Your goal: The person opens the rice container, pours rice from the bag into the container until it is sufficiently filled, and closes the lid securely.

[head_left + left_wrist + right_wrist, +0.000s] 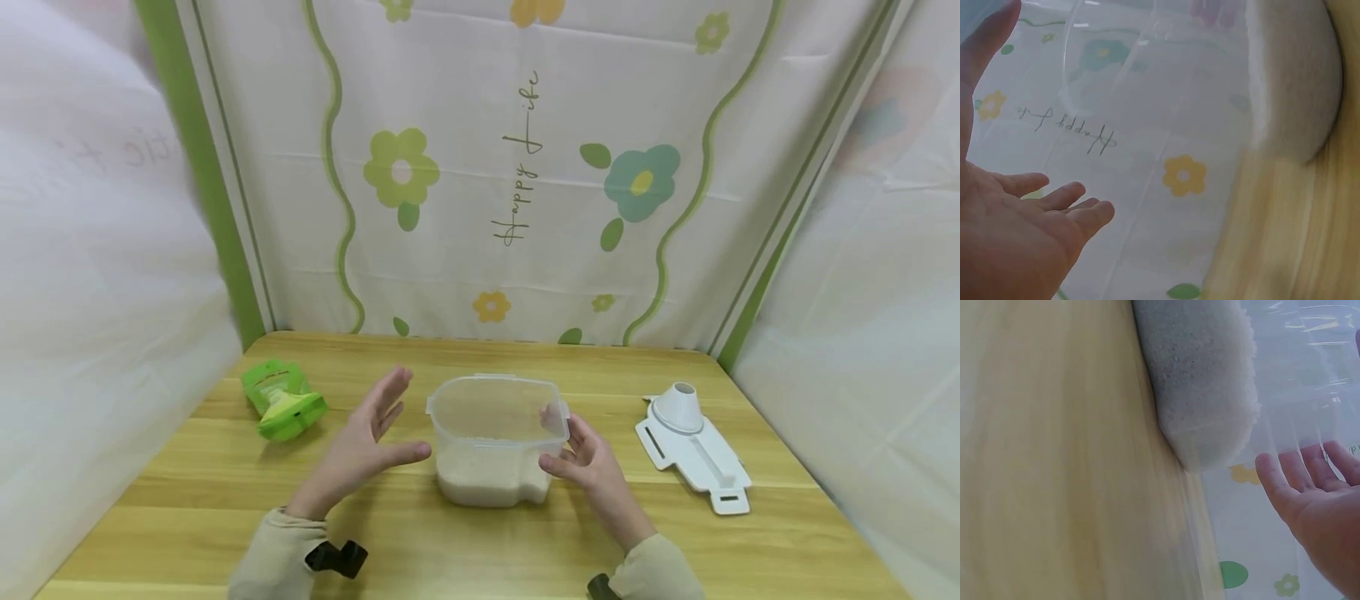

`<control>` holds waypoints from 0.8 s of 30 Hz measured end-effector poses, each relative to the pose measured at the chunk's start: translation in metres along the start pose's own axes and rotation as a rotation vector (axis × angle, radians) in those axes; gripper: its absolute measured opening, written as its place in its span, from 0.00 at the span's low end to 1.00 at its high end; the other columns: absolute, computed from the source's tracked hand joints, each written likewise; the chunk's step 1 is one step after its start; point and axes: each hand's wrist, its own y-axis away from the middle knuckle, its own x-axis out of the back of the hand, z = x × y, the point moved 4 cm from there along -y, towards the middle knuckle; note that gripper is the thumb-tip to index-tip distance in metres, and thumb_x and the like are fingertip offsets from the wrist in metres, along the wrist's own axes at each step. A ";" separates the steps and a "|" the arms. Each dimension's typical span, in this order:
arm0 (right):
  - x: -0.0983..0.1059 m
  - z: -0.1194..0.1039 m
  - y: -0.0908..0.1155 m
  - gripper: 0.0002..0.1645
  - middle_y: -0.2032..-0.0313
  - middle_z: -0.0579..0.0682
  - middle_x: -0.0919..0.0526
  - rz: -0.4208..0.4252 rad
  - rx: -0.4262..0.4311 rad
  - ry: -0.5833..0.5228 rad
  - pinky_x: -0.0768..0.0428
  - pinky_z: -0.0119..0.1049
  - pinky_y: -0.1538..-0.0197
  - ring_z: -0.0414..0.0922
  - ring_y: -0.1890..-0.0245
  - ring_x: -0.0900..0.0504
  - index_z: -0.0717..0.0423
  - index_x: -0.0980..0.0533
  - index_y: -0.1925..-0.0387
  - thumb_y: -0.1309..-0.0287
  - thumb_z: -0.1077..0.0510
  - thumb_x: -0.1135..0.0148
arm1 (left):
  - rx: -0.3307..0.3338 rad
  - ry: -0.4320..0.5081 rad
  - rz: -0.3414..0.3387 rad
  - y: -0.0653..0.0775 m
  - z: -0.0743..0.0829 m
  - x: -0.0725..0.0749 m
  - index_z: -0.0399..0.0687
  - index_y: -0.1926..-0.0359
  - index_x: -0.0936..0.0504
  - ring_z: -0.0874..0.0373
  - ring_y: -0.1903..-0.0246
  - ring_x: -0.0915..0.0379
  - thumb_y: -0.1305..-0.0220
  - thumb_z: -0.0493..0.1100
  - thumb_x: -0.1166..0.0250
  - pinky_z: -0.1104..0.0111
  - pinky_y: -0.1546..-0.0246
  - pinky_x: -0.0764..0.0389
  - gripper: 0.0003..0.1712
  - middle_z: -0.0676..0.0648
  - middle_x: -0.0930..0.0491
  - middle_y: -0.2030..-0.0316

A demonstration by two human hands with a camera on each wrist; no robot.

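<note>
A clear plastic container [495,417] stands upright on the table, its lower part filled with white grains [1204,375]. My right hand [588,462] is at the container's right side, thumb in front and fingertips right at the wall, fingers relaxed rather than curled round it. To the left of the container, my left hand [367,446] is held up with fingers and thumb spread, apart from the wall and holding nothing. The left wrist view shows this palm [1016,231] with its fingers extended.
A bright green pouch [285,400] lies on the wooden table [420,550] at the left. On the right lies a flat white plastic part [708,458] with a cone-shaped spout [678,408]. A flower-printed curtain [465,208] hangs behind the table, with white sheets at both sides.
</note>
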 end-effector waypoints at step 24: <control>-0.001 -0.001 0.000 0.42 0.30 0.58 0.38 0.007 -0.017 -0.012 0.29 0.38 0.37 0.55 0.31 0.40 0.63 0.40 0.30 0.43 0.68 0.33 | 0.010 0.188 -0.026 -0.010 -0.020 -0.036 0.47 0.26 0.41 0.48 0.32 0.42 0.46 0.35 0.24 0.64 0.35 0.36 0.50 0.44 0.37 0.30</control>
